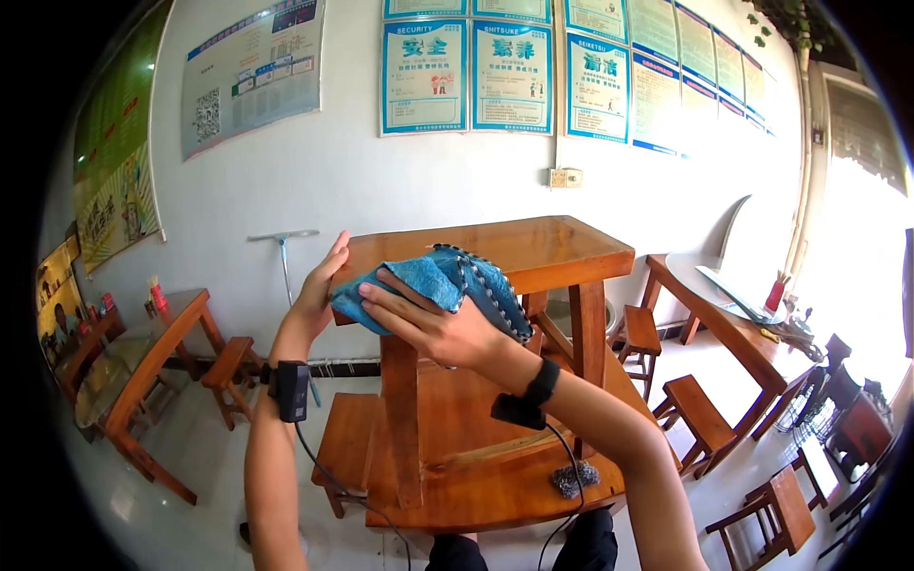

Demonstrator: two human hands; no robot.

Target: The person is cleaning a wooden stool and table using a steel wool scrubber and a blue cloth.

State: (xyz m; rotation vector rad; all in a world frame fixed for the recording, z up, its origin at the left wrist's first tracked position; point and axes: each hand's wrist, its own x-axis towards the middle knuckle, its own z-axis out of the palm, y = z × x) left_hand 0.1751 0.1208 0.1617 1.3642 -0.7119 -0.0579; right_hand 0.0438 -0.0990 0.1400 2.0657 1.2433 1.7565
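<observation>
Your right hand (433, 328) spread flat, fingers pressing a blue cloth (428, 276) onto the front edge of a wooden stool (562, 243), stool standing on a wooden table (476, 476), your left hand (319, 285) open, palm against the stool's left end, touching the cloth.

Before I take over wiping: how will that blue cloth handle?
Probably floppy: the cloth folds and droops over the stool's edge. Likely light: the right hand pins it with flat fingers. Fuzzy pile should grip, not slip.
</observation>
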